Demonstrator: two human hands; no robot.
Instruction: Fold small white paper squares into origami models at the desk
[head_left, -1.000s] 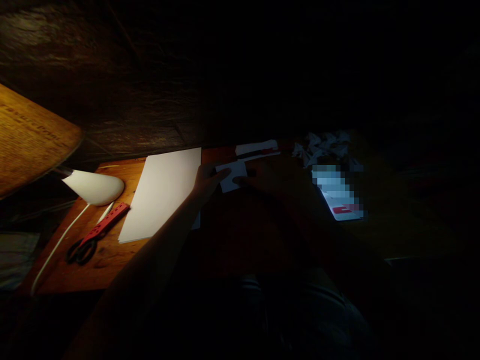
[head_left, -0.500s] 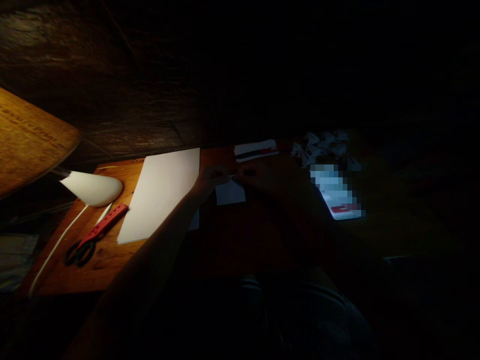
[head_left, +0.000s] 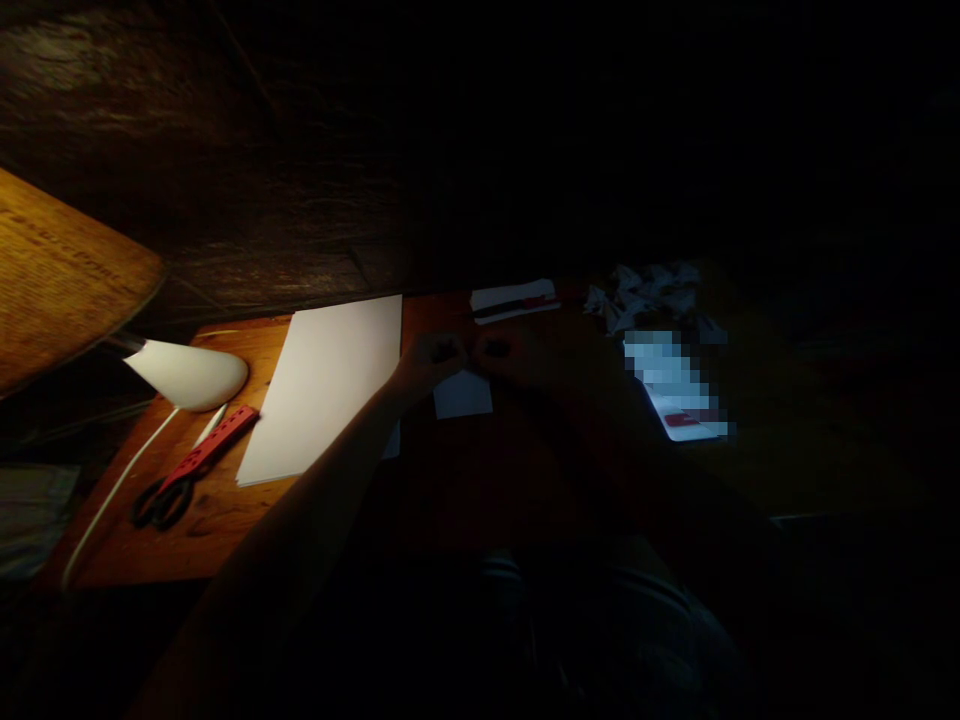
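A small piece of white paper (head_left: 463, 396) is held at its far edge, near the middle of the dark wooden table. My left hand (head_left: 429, 362) has its fingers curled and pinched on the paper's upper left. From the other side my right hand (head_left: 501, 358), very dim, pinches the paper close to the left fingertips. The two hands nearly meet, and they cover the paper's top edge. Left of my left hand lies a stack of white paper sheets (head_left: 330, 380). Beyond the hands are some white paper strips (head_left: 514, 298).
A lamp with a white base (head_left: 191, 375) and tan shade (head_left: 67, 275) stands at the left, its cord (head_left: 112, 500) trailing. Black-handled scissors (head_left: 169, 500) lie by a red strip (head_left: 214, 440). A lit phone (head_left: 671, 390) and several folded paper pieces (head_left: 645, 290) are at the right.
The fingers of both hands have shifted slightly on the paper's far edge, and the small paper sits a little lower in view. Other things keep their places.
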